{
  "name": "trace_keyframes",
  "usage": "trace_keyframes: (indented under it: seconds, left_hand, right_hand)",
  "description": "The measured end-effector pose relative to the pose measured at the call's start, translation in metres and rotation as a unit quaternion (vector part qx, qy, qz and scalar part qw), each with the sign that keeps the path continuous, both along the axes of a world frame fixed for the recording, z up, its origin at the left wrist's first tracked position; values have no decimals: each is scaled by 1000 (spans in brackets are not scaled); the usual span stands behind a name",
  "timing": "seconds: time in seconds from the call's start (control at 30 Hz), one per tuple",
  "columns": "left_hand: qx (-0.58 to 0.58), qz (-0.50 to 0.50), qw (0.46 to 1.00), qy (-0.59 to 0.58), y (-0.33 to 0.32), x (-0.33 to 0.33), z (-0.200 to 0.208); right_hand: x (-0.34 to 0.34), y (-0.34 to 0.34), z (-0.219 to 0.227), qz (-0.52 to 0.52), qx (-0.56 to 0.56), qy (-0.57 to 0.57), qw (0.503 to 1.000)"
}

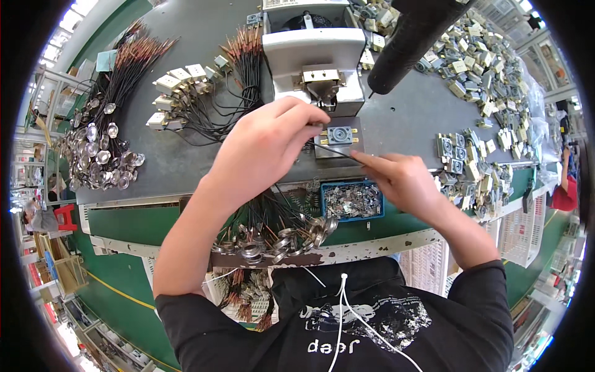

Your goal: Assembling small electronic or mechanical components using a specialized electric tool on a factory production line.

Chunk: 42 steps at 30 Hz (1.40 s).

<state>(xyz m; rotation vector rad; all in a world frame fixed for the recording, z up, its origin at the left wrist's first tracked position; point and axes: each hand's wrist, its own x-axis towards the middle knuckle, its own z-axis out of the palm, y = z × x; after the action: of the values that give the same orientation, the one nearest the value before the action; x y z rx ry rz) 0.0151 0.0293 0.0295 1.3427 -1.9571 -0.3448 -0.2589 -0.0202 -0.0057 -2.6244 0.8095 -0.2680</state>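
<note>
We lose the left end of the black wire near the fingertips of the left hand, whose pinch we cannot make out; its other end disappears at the right hand; behind the left hand we also lose the lower part of the copper-tipped wire bundle; the metal pieces in the blue tray are too small for us to tell apart; the upper edge cuts off our view of the silver press and black cylinder; the person in red is blurred.
</note>
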Motion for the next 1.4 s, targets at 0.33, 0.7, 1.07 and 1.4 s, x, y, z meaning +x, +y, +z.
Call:
trace_keyframes:
  seconds: [0.33,0.7,1.07,1.4]
  left_hand:
    - [7,-50,987,-154,-27,-24,-33]
    - [25,-27,989,-146,-25,-29,-36]
    - [-33,-82,993,-81,-7,-22,-12]
    - [73,-59,995,21,10,-18,-6]
  right_hand:
    - [0,15,-13,-34,70,-138,987]
    - [-3,17,-3,-29,29,-75,996]
    - [-20,12,25,0,180,-147,973]
    - [31,1,8,-168,260,-418,854]
